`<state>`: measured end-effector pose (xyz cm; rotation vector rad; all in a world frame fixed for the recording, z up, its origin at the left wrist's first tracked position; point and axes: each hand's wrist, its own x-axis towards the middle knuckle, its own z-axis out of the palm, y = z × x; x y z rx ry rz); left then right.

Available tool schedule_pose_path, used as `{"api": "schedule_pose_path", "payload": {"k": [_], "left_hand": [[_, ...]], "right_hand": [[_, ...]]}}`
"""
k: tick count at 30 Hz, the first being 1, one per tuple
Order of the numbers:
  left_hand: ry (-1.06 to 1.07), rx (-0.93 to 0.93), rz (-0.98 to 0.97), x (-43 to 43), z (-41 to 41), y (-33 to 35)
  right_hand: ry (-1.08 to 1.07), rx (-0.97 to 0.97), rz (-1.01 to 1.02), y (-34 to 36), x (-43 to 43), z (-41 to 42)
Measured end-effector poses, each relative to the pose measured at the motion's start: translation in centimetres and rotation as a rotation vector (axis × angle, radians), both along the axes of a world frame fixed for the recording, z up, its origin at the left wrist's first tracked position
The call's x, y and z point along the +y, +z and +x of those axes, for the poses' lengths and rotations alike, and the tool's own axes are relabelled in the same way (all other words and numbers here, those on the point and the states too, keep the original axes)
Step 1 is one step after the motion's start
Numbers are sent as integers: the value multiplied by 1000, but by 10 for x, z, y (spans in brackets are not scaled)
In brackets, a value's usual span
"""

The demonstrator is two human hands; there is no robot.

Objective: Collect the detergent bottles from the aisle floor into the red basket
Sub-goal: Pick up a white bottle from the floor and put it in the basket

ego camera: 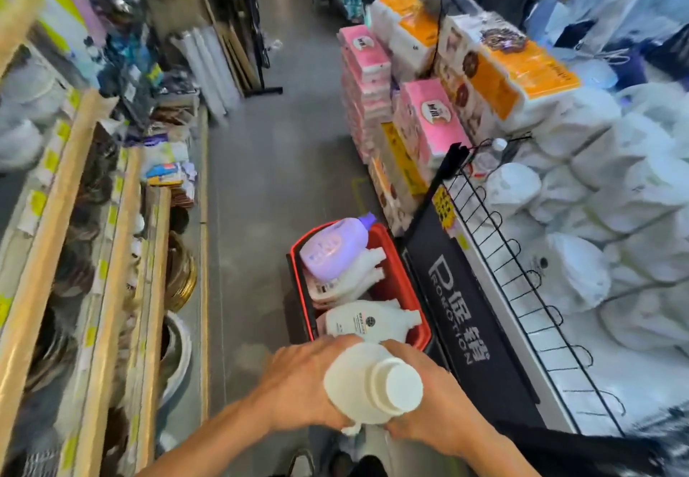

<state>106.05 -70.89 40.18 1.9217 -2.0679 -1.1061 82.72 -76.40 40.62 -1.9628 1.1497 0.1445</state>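
I hold a white detergent bottle [367,383] with its cap toward me, just short of the red basket [404,282]. My left hand [302,383] grips its left side and my right hand [428,398] grips its right side. The basket stands on the grey aisle floor and holds a purple bottle [333,247] on top at the far end, white bottles [354,277] under it, and a white labelled bottle [373,322] at the near end.
Wooden shelves [100,253] with goods line the left side. A black promotion stand [469,320] with a wire rack and white bags flanks the basket on the right. Stacked pink and orange tissue packs [428,118] stand beyond. Grey floor [276,163] stretches ahead.
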Motion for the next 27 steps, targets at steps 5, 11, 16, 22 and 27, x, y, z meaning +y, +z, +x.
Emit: {"api": "schedule_pose_path", "payload": {"k": [5,11,16,22,27], "left_hand": [[1,11,72,-81,4,-59],[142,8,87,-142,15,-154],[234,-5,114,-179,24,-238],[472,-17,108,-201,39,-290],[712,19,105,-203,32,-288]], "right_hand": [[-23,-28,66,-64,-79,3],[118,-39,75,-182,-160,20],[117,-172,119,-269,-211,35],[13,-239,145,-349,-245,69],[-46,-279,359,-337,-266,98]]}}
